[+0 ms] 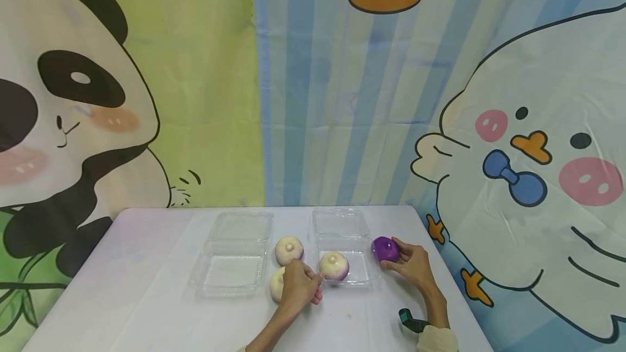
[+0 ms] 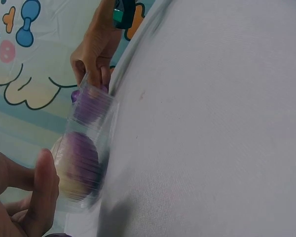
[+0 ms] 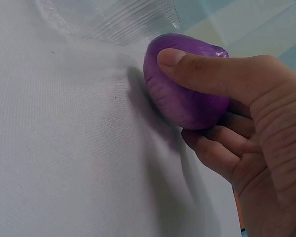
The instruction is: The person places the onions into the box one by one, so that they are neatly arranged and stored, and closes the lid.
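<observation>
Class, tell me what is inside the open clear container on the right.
A round cream-and-purple object sits inside the container. The patch of base beneath it is covered, so cannot be seen. The purple object is outside, held by the right hand.

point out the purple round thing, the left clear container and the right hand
purple round thing [image 1: 385, 250], head view, middle of its visible surface
left clear container [image 1: 235, 271], head view, floor of its near half
right hand [image 1: 415, 264], head view, back of hand
</observation>
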`<action>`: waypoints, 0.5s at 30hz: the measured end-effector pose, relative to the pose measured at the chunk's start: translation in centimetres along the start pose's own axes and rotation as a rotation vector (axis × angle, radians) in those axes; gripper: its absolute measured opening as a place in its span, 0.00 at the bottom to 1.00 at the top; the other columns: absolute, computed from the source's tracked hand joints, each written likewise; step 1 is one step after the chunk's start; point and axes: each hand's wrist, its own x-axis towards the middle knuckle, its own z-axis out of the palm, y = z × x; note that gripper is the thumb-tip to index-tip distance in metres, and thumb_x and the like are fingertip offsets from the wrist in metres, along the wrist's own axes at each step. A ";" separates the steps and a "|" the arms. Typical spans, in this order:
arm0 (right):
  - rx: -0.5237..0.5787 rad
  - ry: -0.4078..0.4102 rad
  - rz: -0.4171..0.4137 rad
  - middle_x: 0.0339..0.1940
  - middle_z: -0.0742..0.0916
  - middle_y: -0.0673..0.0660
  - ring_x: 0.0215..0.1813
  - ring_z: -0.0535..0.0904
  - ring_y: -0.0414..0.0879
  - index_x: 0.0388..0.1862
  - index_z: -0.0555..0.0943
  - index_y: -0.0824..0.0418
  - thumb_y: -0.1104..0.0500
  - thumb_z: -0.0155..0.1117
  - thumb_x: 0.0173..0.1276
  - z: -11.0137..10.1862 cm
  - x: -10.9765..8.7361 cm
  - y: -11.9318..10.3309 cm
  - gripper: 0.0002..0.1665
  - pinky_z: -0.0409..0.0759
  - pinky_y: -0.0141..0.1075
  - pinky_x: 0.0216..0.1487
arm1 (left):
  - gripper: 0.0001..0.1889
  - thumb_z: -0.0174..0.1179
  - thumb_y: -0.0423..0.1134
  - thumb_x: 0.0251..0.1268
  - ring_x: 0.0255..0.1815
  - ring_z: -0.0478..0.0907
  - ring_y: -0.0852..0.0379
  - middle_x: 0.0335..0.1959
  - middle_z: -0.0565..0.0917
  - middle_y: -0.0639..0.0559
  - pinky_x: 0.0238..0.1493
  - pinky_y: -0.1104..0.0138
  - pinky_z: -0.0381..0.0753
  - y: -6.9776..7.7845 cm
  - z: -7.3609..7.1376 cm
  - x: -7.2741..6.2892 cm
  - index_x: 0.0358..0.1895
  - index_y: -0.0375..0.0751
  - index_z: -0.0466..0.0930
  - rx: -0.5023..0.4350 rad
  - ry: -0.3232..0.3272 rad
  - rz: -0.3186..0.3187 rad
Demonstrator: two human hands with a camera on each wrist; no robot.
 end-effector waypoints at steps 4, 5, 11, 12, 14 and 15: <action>-0.002 0.003 -0.004 0.77 0.80 0.71 0.76 0.80 0.69 0.80 0.73 0.66 0.49 0.88 0.62 0.0 0.0 0.1 0.53 0.83 0.54 0.72 | 0.11 0.69 0.23 0.66 0.07 0.81 0.59 0.11 0.83 0.50 0.13 0.61 0.88 0.0 0.0 0.0 0.24 0.29 0.83 0.001 -0.001 0.001; -0.003 0.002 -0.005 0.77 0.80 0.71 0.76 0.80 0.69 0.80 0.73 0.66 0.49 0.88 0.62 0.0 0.0 0.1 0.53 0.83 0.54 0.72 | 0.11 0.69 0.23 0.66 0.08 0.81 0.59 0.11 0.83 0.49 0.13 0.61 0.88 0.0 0.0 0.0 0.24 0.28 0.83 0.001 -0.003 0.004; -0.011 0.002 0.001 0.77 0.80 0.71 0.76 0.80 0.69 0.80 0.73 0.66 0.49 0.88 0.62 -0.1 -0.1 0.0 0.53 0.83 0.54 0.71 | 0.11 0.69 0.23 0.66 0.08 0.81 0.59 0.11 0.84 0.49 0.13 0.61 0.88 0.1 0.0 0.0 0.24 0.28 0.83 0.005 0.001 0.011; -0.013 0.001 0.004 0.77 0.80 0.71 0.76 0.80 0.69 0.81 0.73 0.66 0.49 0.88 0.62 -0.1 -0.1 0.0 0.54 0.83 0.54 0.72 | 0.11 0.70 0.23 0.66 0.08 0.81 0.59 0.11 0.83 0.49 0.13 0.61 0.88 0.1 0.1 0.0 0.24 0.28 0.83 0.006 0.004 0.009; -0.013 -0.001 0.008 0.77 0.80 0.71 0.76 0.80 0.69 0.81 0.73 0.66 0.49 0.88 0.62 -0.2 -0.2 -0.2 0.54 0.83 0.54 0.72 | 0.11 0.70 0.23 0.66 0.08 0.81 0.59 0.11 0.83 0.49 0.13 0.61 0.88 0.1 0.1 0.0 0.24 0.29 0.83 0.009 0.007 0.005; -0.012 -0.003 0.008 0.77 0.80 0.71 0.76 0.80 0.69 0.81 0.72 0.66 0.49 0.88 0.62 -0.3 -0.2 -0.2 0.54 0.83 0.53 0.72 | 0.11 0.70 0.23 0.65 0.07 0.81 0.59 0.11 0.83 0.49 0.13 0.61 0.88 0.1 0.1 0.0 0.24 0.29 0.83 0.009 0.009 0.002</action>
